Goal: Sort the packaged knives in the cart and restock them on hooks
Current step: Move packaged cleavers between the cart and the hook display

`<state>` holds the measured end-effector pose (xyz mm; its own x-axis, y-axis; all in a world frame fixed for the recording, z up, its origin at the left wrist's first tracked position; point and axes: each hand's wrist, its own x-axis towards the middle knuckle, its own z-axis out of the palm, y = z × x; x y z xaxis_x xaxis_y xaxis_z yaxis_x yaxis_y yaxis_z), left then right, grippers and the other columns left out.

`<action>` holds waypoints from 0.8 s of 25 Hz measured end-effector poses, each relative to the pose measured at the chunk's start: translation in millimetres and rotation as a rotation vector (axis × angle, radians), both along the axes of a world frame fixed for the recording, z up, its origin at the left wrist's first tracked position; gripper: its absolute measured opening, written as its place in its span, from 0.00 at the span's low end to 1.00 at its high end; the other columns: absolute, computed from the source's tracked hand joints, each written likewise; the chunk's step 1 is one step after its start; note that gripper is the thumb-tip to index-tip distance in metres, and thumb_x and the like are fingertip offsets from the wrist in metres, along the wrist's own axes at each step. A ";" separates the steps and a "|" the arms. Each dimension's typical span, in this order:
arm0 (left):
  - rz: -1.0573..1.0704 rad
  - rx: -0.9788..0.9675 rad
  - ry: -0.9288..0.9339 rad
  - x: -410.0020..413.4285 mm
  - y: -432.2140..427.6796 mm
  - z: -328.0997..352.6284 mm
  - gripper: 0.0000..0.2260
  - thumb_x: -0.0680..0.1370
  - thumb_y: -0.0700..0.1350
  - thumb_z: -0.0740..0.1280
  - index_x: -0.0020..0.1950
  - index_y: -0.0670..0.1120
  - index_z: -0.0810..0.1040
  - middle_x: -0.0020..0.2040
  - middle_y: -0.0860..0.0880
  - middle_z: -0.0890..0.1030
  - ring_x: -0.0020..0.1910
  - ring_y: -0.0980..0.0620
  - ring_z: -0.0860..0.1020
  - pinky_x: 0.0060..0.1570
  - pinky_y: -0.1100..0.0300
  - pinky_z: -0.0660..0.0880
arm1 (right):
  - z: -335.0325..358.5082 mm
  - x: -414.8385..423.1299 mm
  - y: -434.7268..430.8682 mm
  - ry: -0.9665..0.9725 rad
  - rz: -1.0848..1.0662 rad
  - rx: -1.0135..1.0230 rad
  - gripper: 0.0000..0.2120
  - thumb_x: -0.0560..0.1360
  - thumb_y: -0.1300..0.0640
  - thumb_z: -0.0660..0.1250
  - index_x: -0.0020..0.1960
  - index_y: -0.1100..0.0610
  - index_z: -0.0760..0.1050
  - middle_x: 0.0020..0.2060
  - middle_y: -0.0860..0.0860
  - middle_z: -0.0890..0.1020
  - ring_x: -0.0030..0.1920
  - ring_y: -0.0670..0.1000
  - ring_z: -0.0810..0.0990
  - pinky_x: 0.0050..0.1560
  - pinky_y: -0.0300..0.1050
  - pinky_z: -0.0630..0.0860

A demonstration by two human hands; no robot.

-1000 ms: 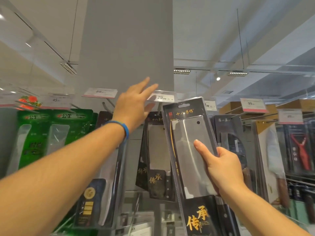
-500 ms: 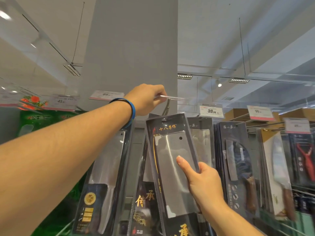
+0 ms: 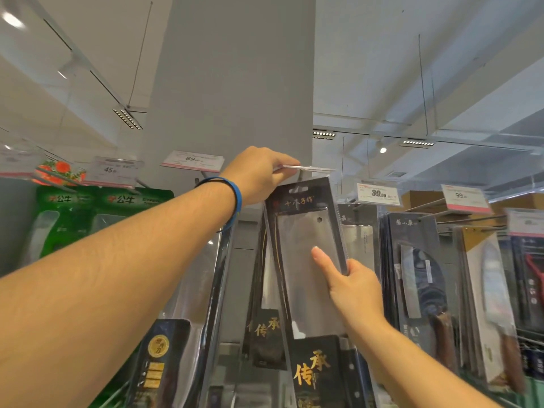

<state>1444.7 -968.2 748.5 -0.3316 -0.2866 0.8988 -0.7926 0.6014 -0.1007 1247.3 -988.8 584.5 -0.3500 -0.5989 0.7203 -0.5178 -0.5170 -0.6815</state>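
Observation:
My right hand (image 3: 351, 285) grips a black blister pack with a steel cleaver (image 3: 306, 260), thumb across its clear front. The pack is raised so its hang slot sits right at the tip of the display hook (image 3: 300, 179). My left hand (image 3: 259, 173), with a blue band on the wrist, pinches the clear price-tag holder (image 3: 306, 169) at the hook's end and tilts it up flat. Another pack of the same black kind with gold lettering (image 3: 265, 325) hangs behind on that hook.
A grey pillar (image 3: 232, 83) rises behind the hooks. Green packs (image 3: 73, 219) hang at the left, a long dark knife pack (image 3: 176, 334) below my left arm, more packaged knives (image 3: 424, 275) on hooks at the right under price tags (image 3: 378, 194).
My left hand reached up, took hold of the price-tag holder and flipped it up. My right hand brought the cleaver pack left and up until its slot reached the hook tip.

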 end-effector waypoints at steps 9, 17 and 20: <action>-0.034 -0.013 0.044 -2.6 -2.8 -3.9 0.12 0.82 0.53 0.62 0.62 0.57 0.81 0.58 0.52 0.83 0.56 0.49 0.79 0.56 0.57 0.76 | 3.9 9.6 -12.6 -0.234 0.203 0.176 0.36 0.64 0.24 0.70 0.46 0.57 0.71 0.52 0.60 0.83 0.50 0.59 0.83 0.53 0.55 0.79; -0.027 -0.012 0.062 -5.5 -3.7 -5.0 0.13 0.82 0.53 0.62 0.65 0.56 0.79 0.62 0.54 0.81 0.61 0.51 0.78 0.60 0.58 0.73 | -1.0 1.2 -12.5 0.013 -0.146 -0.035 0.33 0.66 0.22 0.63 0.35 0.54 0.67 0.29 0.45 0.73 0.30 0.46 0.73 0.30 0.43 0.63; 0.003 -0.018 0.069 -6.8 -4.4 -6.2 0.14 0.82 0.54 0.62 0.66 0.57 0.78 0.63 0.54 0.81 0.61 0.51 0.77 0.59 0.57 0.73 | 0.3 0.2 -18.1 0.000 -0.133 0.008 0.34 0.68 0.22 0.63 0.37 0.56 0.70 0.32 0.48 0.76 0.33 0.49 0.75 0.32 0.46 0.66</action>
